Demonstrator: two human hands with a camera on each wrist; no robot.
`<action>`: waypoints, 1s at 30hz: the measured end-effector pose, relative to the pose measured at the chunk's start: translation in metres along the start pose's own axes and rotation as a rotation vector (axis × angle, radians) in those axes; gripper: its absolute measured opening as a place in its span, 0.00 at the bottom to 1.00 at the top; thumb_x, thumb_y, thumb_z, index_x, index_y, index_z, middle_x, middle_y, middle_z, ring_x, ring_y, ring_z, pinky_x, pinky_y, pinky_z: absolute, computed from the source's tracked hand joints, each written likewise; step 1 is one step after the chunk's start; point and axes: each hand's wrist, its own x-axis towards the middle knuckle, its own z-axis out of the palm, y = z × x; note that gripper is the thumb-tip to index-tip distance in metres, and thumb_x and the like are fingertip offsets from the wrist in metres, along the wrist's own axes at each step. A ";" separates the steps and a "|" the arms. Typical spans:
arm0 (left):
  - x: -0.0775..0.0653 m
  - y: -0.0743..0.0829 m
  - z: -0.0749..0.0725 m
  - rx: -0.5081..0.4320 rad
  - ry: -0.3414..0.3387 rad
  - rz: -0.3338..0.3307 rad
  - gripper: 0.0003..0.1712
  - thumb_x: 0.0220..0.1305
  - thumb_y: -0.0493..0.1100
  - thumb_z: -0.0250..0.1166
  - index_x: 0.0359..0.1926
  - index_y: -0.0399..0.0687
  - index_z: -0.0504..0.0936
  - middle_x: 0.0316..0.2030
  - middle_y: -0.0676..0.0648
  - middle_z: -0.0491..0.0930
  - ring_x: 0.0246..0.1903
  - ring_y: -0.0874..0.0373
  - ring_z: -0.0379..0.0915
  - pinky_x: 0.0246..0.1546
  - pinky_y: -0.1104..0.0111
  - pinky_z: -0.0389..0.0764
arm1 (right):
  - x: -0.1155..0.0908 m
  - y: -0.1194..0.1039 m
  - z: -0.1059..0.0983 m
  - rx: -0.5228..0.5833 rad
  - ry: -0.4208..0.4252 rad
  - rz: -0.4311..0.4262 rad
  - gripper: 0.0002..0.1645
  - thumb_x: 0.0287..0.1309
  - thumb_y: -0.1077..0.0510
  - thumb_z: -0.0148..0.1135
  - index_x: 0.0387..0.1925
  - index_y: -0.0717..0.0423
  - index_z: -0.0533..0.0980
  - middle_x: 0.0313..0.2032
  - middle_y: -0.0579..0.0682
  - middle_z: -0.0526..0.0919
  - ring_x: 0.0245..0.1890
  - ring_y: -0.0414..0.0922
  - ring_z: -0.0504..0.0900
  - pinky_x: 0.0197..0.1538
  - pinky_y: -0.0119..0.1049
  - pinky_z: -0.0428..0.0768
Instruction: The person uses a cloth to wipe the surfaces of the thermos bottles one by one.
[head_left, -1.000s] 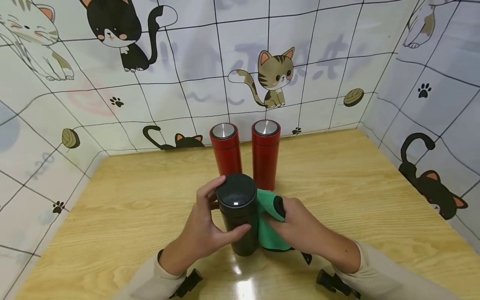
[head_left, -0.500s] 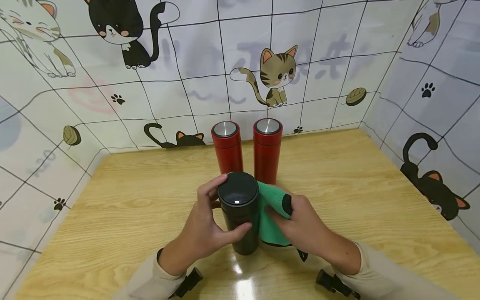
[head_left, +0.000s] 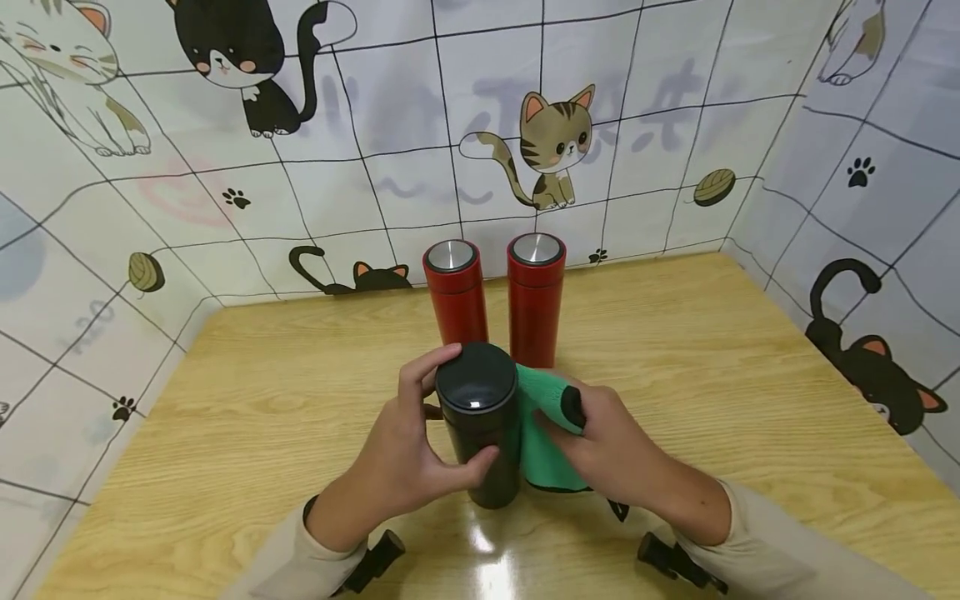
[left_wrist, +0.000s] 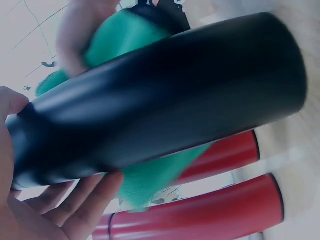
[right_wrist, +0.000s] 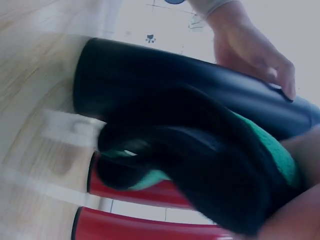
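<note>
A black thermos bottle [head_left: 480,417] with a glossy dark lid stands upright on the table. My left hand [head_left: 408,458] grips it from the left, thumb across the front and fingers around the upper far side. Against the bottle's right side, my right hand [head_left: 615,446] holds a green cloth [head_left: 551,450] with black edging. In the left wrist view the cloth [left_wrist: 125,37] shows on both sides of the black bottle [left_wrist: 165,100], so it passes behind it. The right wrist view has the cloth's dark edging [right_wrist: 200,155] close up, partly covering the bottle [right_wrist: 150,75].
Two red thermos bottles with silver lids, the left one [head_left: 455,292] and the right one [head_left: 536,304], stand just behind the black bottle. The wood-grain table [head_left: 300,392] meets a cat-patterned wall covering [head_left: 397,125] at the back and sides.
The green cloth shifts slightly along the black bottle's right side and back as my right hand moves a little. My left hand keeps its grip, and the bottle stays in place.
</note>
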 end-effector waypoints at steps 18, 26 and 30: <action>0.003 0.028 -0.016 0.119 -0.009 -0.206 0.58 0.48 0.46 0.81 0.76 0.63 0.57 0.61 0.52 0.74 0.52 0.57 0.79 0.34 0.75 0.85 | 0.000 0.002 0.003 -0.019 0.023 -0.038 0.28 0.66 0.68 0.59 0.66 0.50 0.72 0.60 0.47 0.81 0.57 0.40 0.81 0.57 0.33 0.81; 0.004 0.028 -0.016 0.103 -0.054 -0.137 0.50 0.53 0.41 0.75 0.73 0.57 0.60 0.63 0.49 0.74 0.56 0.55 0.77 0.38 0.70 0.86 | -0.001 0.001 0.001 0.027 0.041 -0.064 0.28 0.68 0.66 0.57 0.67 0.49 0.71 0.62 0.48 0.80 0.60 0.42 0.80 0.58 0.33 0.80; 0.005 0.029 -0.017 0.125 -0.031 -0.115 0.46 0.53 0.42 0.74 0.72 0.59 0.64 0.63 0.49 0.72 0.55 0.56 0.77 0.40 0.68 0.86 | -0.001 0.002 0.002 0.020 -0.025 0.002 0.28 0.69 0.65 0.57 0.68 0.48 0.70 0.61 0.47 0.81 0.57 0.42 0.82 0.57 0.35 0.81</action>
